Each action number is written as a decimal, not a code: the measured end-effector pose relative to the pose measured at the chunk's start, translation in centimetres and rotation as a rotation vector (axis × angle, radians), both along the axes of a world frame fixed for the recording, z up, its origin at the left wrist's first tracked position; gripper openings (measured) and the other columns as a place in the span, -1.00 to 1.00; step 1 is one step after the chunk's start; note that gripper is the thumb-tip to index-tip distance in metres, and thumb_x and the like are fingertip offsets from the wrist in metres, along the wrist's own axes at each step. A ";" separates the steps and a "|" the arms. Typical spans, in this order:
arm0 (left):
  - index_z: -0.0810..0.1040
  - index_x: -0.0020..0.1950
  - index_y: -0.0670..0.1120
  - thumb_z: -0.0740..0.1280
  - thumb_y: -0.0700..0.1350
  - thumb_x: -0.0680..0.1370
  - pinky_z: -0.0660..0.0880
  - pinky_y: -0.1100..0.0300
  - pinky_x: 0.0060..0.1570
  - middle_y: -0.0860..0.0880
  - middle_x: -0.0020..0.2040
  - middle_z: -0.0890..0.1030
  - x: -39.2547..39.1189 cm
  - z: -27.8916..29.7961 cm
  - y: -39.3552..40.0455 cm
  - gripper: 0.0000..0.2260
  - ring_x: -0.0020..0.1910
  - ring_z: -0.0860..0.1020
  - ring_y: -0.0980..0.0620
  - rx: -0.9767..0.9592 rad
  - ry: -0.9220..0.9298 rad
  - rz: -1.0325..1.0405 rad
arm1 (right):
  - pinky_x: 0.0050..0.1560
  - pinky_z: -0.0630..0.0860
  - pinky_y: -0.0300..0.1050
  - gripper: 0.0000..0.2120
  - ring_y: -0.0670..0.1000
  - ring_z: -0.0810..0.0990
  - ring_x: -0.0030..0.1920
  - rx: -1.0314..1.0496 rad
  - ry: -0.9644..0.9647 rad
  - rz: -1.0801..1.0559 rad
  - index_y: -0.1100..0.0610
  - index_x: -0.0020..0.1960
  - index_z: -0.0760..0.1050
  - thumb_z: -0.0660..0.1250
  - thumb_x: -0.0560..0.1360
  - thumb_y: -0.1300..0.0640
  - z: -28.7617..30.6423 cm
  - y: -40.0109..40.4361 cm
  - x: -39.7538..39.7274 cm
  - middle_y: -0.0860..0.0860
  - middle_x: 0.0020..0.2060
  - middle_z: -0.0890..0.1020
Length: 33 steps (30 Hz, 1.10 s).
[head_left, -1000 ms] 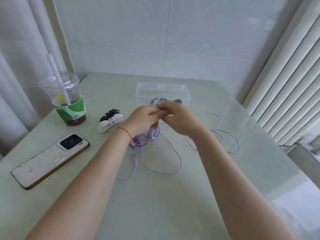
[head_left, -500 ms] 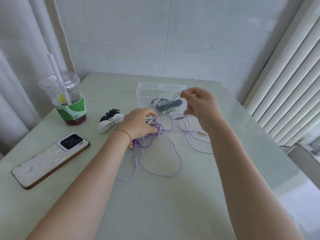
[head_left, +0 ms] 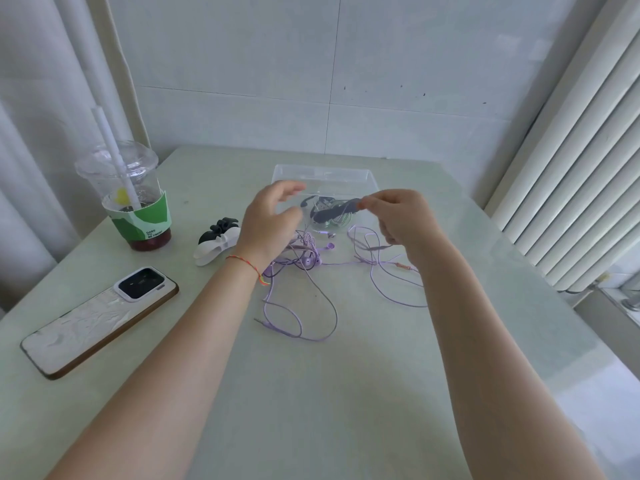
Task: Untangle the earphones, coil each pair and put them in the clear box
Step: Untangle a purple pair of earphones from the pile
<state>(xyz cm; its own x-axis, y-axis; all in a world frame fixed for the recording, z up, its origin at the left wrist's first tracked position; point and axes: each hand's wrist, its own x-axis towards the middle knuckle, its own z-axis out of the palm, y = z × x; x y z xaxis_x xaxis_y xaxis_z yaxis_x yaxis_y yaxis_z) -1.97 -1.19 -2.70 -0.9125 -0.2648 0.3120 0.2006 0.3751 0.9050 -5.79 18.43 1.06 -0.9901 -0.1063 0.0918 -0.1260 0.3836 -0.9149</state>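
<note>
Purple wired earphones (head_left: 308,268) lie knotted on the pale green table (head_left: 311,393), just before the clear plastic box (head_left: 367,174) (a dark pair apparently inside). The right hand (head_left: 401,220) pinches a lifted strand; the left hand (head_left: 270,223) hovers, fingers loose. Untangling is under way; next, likely, drawing that strand free.

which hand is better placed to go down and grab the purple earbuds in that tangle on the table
The left hand. It hovers open, holding nothing, right above the purple earbuds in the tangled purple earphone cables. The right hand is off to the side, pinching a strand.
</note>
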 end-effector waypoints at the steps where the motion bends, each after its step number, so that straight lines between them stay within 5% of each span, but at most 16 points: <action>1: 0.56 0.14 0.05 0.23 -0.20 0.37 0.48 0.17 0.22 0.09 0.14 0.61 0.2 0.4 0.6 -0.62 0.15 0.55 0.16 0.053 0.022 -0.064 | -0.47 0.18 -0.25 -0.87 -0.03 0.21 -0.56 0.014 -0.010 0.077 0.15 -0.14 0.65 0.35 0.51 0.15 0.1 -0.2 0.3 -0.02 -0.55 0.28; 5: 0.48 0.27 -0.05 0.30 -0.38 0.49 0.54 0.19 0.02 -0.05 -0.01 0.64 0.6 0.5 2.4 -0.60 -0.03 0.61 0.06 0.085 -0.093 -0.369 | -0.47 0.23 -0.22 -0.85 -0.02 0.29 -0.50 0.040 -0.030 0.306 0.22 -0.08 0.62 0.31 0.56 0.18 0.3 -0.8 1.1 -0.03 -0.50 0.35; 7: 0.55 0.12 -0.04 0.28 -0.36 0.49 0.55 0.08 -0.09 -0.06 -0.22 0.66 0.6 -0.1 2.6 -0.71 -0.22 0.61 0.02 -0.078 -0.197 -0.337 | -0.48 0.24 -0.23 -0.85 -0.04 0.29 -0.51 -0.008 0.012 0.252 0.23 -0.10 0.59 0.27 0.56 0.21 0.4 -1.1 1.0 0.00 -0.49 0.38; 10: 0.58 -0.13 -0.05 0.21 -0.34 0.48 0.53 0.24 -0.26 -0.05 -0.33 0.64 0.4 -0.9 1.8 -0.77 -0.43 0.60 0.13 -0.221 -0.268 -0.187 | -0.47 0.25 -0.21 -0.80 -0.05 0.31 -0.51 -0.152 0.108 0.022 0.12 -0.20 0.53 0.21 0.56 0.24 0.5 -1.1 0.4 0.02 -0.47 0.39; 12: 0.57 -0.20 0.03 0.22 -0.31 0.49 0.52 0.34 -0.22 0.06 -0.33 0.64 0.2 -0.9 1.1 -0.74 -0.40 0.60 0.23 -0.306 -0.227 -0.065 | -0.43 0.28 -0.20 -0.80 -0.05 0.34 -0.48 -0.217 0.167 -0.091 0.09 -0.20 0.51 0.19 0.56 0.22 0.5 -0.9 0.3 -0.02 -0.46 0.41; 15: 0.56 -0.29 0.11 0.27 -0.09 0.43 0.54 0.11 0.03 0.10 -0.28 0.66 0.0 -0.7 -0.1 -0.85 -0.21 0.63 0.07 -0.409 -0.173 0.081 | -0.37 0.33 -0.18 -0.80 -0.03 0.37 -0.41 -0.311 0.256 -0.210 0.06 -0.18 0.49 0.17 0.57 0.20 0.3 -0.9 0.0 -0.02 -0.41 0.44; 17: 0.63 -0.25 0.06 0.25 0.05 0.36 0.55 0.03 -0.01 0.09 -0.27 0.67 0.2 -0.5 -0.9 -0.83 -0.20 0.63 -0.01 -0.395 -0.162 0.117 | -0.30 0.35 -0.15 -0.79 0.01 0.40 -0.34 -0.312 0.288 -0.296 0.03 -0.21 0.49 0.17 0.56 0.18 0.1 -0.7 -0.4 -0.04 -0.38 0.46; 21: 0.69 -0.20 -0.01 0.30 0.12 0.40 0.52 -0.02 0.03 0.03 -0.30 0.68 0.2 -0.5 -1.4 -0.74 -0.15 0.62 -0.06 -0.401 -0.151 0.115 | -0.21 0.37 -0.12 -0.78 0.07 0.44 -0.26 0.144 0.119 -0.278 0.13 -0.21 0.57 0.20 0.52 0.21 -0.9 0.4 -1.8 0.03 -0.34 0.54; 24: 0.70 -0.17 0.02 0.38 0.07 0.50 0.46 -0.03 0.15 0.05 -0.27 0.68 -0.1 -0.5 -0.9 -0.83 -0.09 0.61 -0.06 -0.515 -0.199 0.076 | -0.10 0.39 -0.06 -0.74 0.15 0.46 -0.09 0.549 0.087 -0.180 0.36 0.02 0.58 0.16 0.52 0.26 -1.8 0.4 -2.0 0.18 -0.14 0.57; 27: 0.69 -0.15 0.02 0.38 0.03 0.52 0.42 0.00 0.16 0.06 -0.31 0.63 -0.1 -0.5 -0.2 -0.85 -0.08 0.58 -0.08 -0.615 -0.218 0.069 | 0.18 0.35 -0.17 -0.66 0.09 0.49 0.25 0.453 0.200 -0.102 0.19 0.26 0.55 0.13 0.56 0.27 -1.3 -0.8 -0.8 0.08 0.22 0.58; 30: 0.71 -0.13 0.05 0.40 0.01 0.51 0.43 0.02 0.14 0.10 -0.30 0.61 0.1 -0.2 0.7 -0.89 -0.07 0.58 -0.06 -0.584 -0.191 0.014 | 0.15 0.43 -0.31 -0.63 -0.07 0.59 0.13 0.251 0.264 0.116 0.08 0.18 0.58 0.16 0.50 0.34 -0.9 -2.3 0.3 -0.05 0.07 0.66; 33: 0.71 -0.13 0.07 0.40 -0.01 0.51 0.50 0.07 -0.02 0.03 -0.24 0.68 0.2 0.0 1.0 -0.91 -0.12 0.61 -0.03 -0.536 -0.163 -0.051 | -0.16 0.46 -0.34 -0.69 -0.13 0.62 -0.11 0.340 0.154 0.293 0.05 0.16 0.53 0.19 0.51 0.29 -1.5 -3.3 0.9 -0.07 -0.09 0.68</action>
